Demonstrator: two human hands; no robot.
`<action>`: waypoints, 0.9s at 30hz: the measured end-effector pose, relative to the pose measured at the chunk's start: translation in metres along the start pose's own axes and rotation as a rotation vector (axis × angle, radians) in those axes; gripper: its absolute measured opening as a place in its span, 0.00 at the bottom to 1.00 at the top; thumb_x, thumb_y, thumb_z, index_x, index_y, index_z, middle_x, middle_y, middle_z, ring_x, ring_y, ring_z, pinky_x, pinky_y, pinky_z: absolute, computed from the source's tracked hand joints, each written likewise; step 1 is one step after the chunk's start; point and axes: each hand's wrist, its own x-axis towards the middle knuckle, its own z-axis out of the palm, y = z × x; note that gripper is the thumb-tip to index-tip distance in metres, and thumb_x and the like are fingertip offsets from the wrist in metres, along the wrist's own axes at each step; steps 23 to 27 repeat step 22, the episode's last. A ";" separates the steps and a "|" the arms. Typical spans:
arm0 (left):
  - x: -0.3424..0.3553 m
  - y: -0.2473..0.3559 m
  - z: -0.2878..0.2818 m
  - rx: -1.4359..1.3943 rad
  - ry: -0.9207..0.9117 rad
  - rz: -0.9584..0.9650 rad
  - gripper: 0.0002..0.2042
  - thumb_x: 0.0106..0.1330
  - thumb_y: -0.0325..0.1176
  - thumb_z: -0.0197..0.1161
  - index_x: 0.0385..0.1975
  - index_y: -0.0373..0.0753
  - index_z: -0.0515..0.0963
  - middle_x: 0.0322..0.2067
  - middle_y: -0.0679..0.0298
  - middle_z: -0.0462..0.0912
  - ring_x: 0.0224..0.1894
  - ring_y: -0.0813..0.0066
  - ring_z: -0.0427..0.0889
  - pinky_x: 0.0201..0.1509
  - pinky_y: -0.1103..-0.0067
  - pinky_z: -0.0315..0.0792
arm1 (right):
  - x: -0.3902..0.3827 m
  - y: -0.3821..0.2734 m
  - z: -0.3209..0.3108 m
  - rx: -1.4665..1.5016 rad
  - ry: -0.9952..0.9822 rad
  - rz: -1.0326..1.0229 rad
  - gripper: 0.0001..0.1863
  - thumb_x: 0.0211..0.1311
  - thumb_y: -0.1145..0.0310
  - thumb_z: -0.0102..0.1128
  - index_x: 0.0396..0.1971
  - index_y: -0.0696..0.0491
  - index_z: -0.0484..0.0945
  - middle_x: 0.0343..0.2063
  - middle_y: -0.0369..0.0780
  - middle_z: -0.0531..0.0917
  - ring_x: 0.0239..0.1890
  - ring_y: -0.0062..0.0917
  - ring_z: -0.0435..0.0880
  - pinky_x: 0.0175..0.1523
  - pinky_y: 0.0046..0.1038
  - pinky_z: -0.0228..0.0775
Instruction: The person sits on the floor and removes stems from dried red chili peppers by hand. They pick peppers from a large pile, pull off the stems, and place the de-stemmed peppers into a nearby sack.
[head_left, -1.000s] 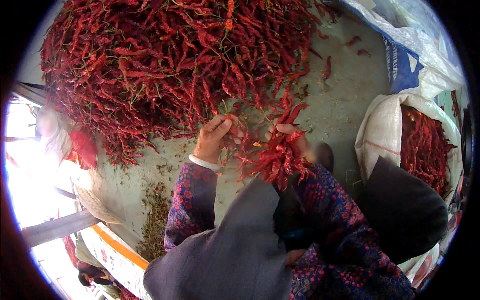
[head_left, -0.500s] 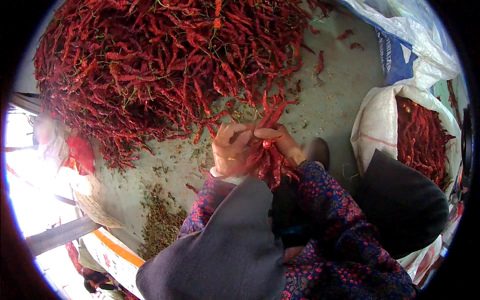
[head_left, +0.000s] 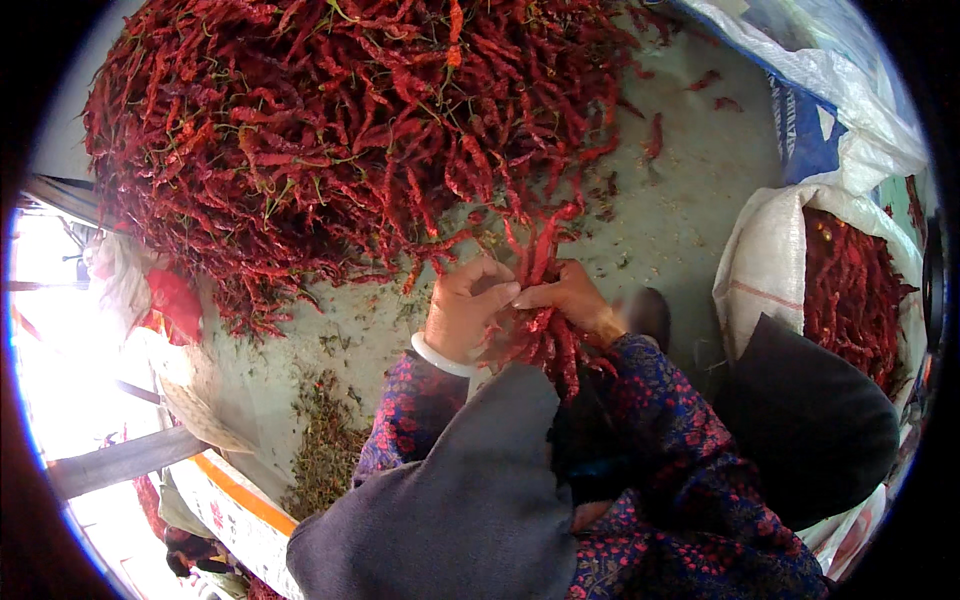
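Note:
A bunch of dried red chilies [head_left: 548, 345] is gripped in my right hand [head_left: 578, 298], with its ends sticking out above and below the fingers. The thumb of that hand presses on the middle of the bunch. Beside it, my left hand [head_left: 462, 308] has thumb and fingers pinched together against the bunch's left side, close to the right thumb tip. What sits in that pinch is too small to make out. A white bangle [head_left: 440, 358] rings my left wrist. Just beyond both hands spreads a large heap of red chilies [head_left: 330, 150].
At the right stands a white woven sack [head_left: 757, 265] filled with red chilies. Plucked green-brown stems [head_left: 328, 440] lie in a pile on the floor at lower left. A few loose chilies [head_left: 655, 137] lie right of the heap. My grey-clad knee [head_left: 470, 470] rises below the hands.
My left thumb and fingers have come together in a pinch beside the right thumb; earlier they were more curled and blurred. The right hand keeps the bunch. The whole view has shifted slightly.

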 end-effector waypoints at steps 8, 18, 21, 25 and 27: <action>0.000 -0.016 0.010 0.940 0.198 0.934 0.08 0.38 0.22 0.55 0.22 0.37 0.71 0.18 0.62 0.67 0.23 0.66 0.70 0.23 0.77 0.66 | 0.006 0.015 -0.003 0.053 0.072 0.139 0.12 0.39 0.72 0.62 0.28 0.59 0.77 0.24 0.36 0.79 0.27 0.18 0.76 0.34 0.20 0.67; -0.021 -0.034 -0.033 -0.531 0.408 0.089 0.03 0.51 0.23 0.56 0.21 0.38 0.70 0.17 0.66 0.70 0.17 0.80 0.67 0.16 0.85 0.58 | -0.019 0.006 0.028 -0.190 -0.469 0.166 0.09 0.36 0.75 0.63 0.24 0.57 0.77 0.22 0.36 0.79 0.25 0.18 0.76 0.33 0.18 0.68; -0.036 -0.044 -0.082 -0.550 0.505 -0.049 0.06 0.52 0.29 0.59 0.25 0.36 0.70 0.20 0.64 0.71 0.18 0.77 0.67 0.19 0.84 0.60 | -0.022 0.001 0.035 -0.029 -0.389 0.035 0.10 0.37 0.75 0.63 0.25 0.57 0.77 0.23 0.37 0.80 0.27 0.18 0.77 0.35 0.19 0.68; -0.055 -0.036 -0.090 -0.379 0.549 -0.107 0.05 0.51 0.27 0.58 0.26 0.35 0.70 0.23 0.64 0.72 0.22 0.75 0.69 0.22 0.83 0.63 | -0.020 0.002 0.038 -0.025 -0.402 0.034 0.10 0.37 0.75 0.63 0.25 0.57 0.77 0.23 0.37 0.80 0.27 0.18 0.77 0.35 0.19 0.68; -0.055 -0.036 -0.090 -0.379 0.549 -0.107 0.05 0.51 0.27 0.58 0.26 0.35 0.70 0.23 0.64 0.72 0.22 0.75 0.69 0.22 0.83 0.63 | -0.020 0.002 0.038 -0.025 -0.402 0.034 0.10 0.37 0.75 0.63 0.25 0.57 0.77 0.23 0.37 0.80 0.27 0.18 0.77 0.35 0.19 0.68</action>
